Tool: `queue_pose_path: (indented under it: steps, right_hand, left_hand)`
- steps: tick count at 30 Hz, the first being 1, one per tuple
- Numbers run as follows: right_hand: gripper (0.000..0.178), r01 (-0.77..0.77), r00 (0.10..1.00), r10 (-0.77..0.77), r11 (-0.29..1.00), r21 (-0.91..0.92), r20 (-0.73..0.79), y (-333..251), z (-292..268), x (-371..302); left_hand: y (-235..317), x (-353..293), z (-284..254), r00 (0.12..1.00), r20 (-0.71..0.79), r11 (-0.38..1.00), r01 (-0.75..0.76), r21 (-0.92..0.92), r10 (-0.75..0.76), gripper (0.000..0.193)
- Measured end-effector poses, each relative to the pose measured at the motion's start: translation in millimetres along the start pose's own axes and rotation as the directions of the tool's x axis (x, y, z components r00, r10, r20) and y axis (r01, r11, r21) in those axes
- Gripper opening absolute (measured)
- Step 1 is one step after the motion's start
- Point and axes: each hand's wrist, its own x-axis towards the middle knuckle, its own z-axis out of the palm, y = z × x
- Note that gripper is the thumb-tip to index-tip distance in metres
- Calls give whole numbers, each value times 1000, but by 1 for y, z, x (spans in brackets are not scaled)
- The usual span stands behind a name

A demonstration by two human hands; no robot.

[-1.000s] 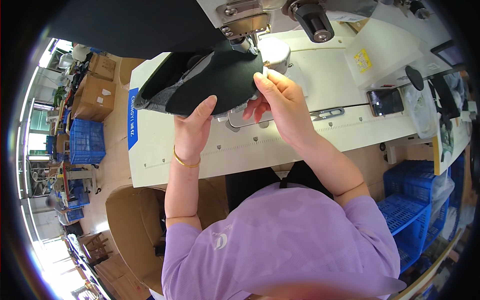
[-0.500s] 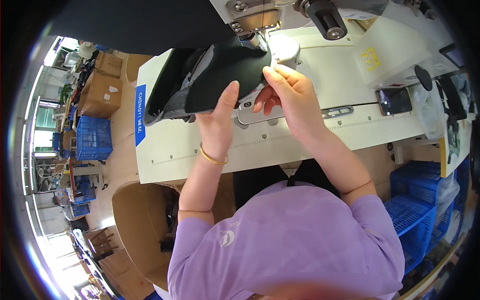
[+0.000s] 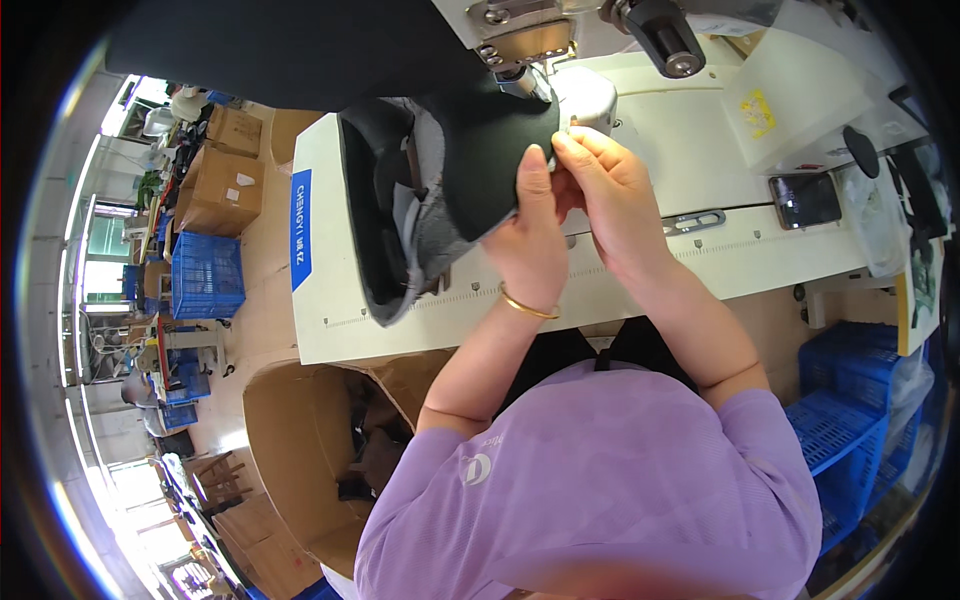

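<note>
A black, grey-lined shoe upper (image 3: 487, 150) lies under the head of a sewing machine (image 3: 530, 45), its right edge close to the presser foot (image 3: 525, 85). My left hand (image 3: 530, 245) grips its near side, thumb on top and the other fingers hidden beneath. With thumb and forefinger, my right hand (image 3: 620, 205) pinches the right edge just in front of the foot. The upper's open, grey-lined end hangs to the left over the white machine table (image 3: 330, 335).
A phone (image 3: 805, 202) lies on the table at the right, near a clear plastic bag (image 3: 870, 220). Below the table's left part stands an open cardboard box (image 3: 290, 430) with dark pieces inside. Blue crates (image 3: 840, 420) stand at my right; another blue crate (image 3: 208, 275) sits at the far left.
My left hand has moved right, closer to my right hand. The upper has swung round, its open end now pointing more toward me. The right hand keeps its pinch on the edge.
</note>
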Motion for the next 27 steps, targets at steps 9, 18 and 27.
queue_pose_path:
  steps: [9, 18, 27]
  right_hand:
    - [26, -100, 993, 110, 980, -171, 50, -11, -5, -11]
    - [25, -52, 987, 68, 992, -111, 149, 2, 23, -20]
    - [22, -118, 984, 112, 992, 36, 139, 4, 11, -18]
  left_hand:
    - [15, -63, -58, 790, 543, 699, -559, 446, 286, 49]
    - [36, 144, -164, 988, 148, 930, -92, 357, 42, 37]
    - [39, 136, -156, 944, 260, 979, 202, 22, -201, 22]
